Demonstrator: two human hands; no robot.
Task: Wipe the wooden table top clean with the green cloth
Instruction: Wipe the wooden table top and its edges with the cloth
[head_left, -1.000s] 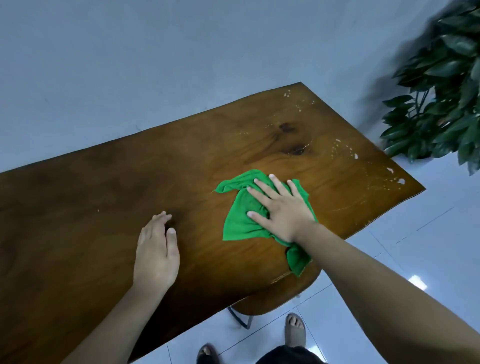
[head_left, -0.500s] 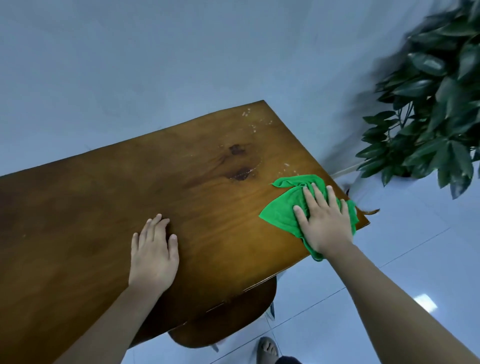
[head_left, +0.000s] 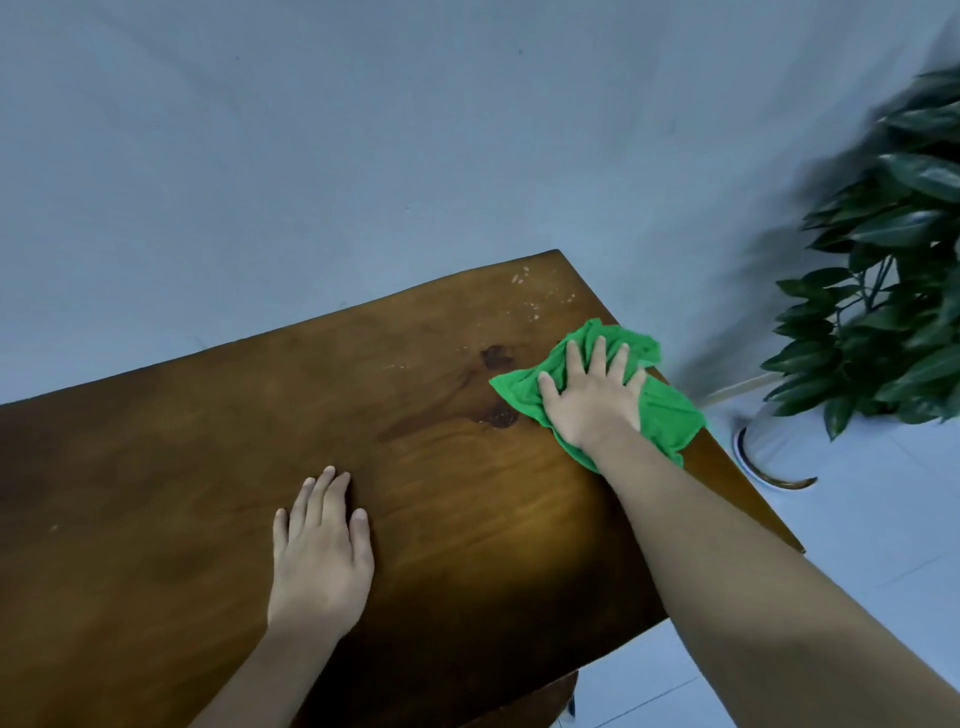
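Observation:
The wooden table top (head_left: 208, 467) fills the lower left, dark brown with two dark knots near its right part and pale specks by the far right corner. My right hand (head_left: 592, 395) presses flat on the crumpled green cloth (head_left: 667, 410) at the table's right edge, fingers spread and pointing away from me. Part of the cloth hangs past the edge. My left hand (head_left: 322, 551) lies flat on the wood nearer to me, palm down, holding nothing.
A leafy green plant (head_left: 883, 291) stands in a pale pot (head_left: 769, 441) on the tiled floor just right of the table. A bare grey-blue wall runs behind the table. A brown chair seat (head_left: 545, 701) shows under the near edge.
My right hand slid the cloth from the table's middle to the right edge, then farther toward the far right corner. My left hand stayed flat in place.

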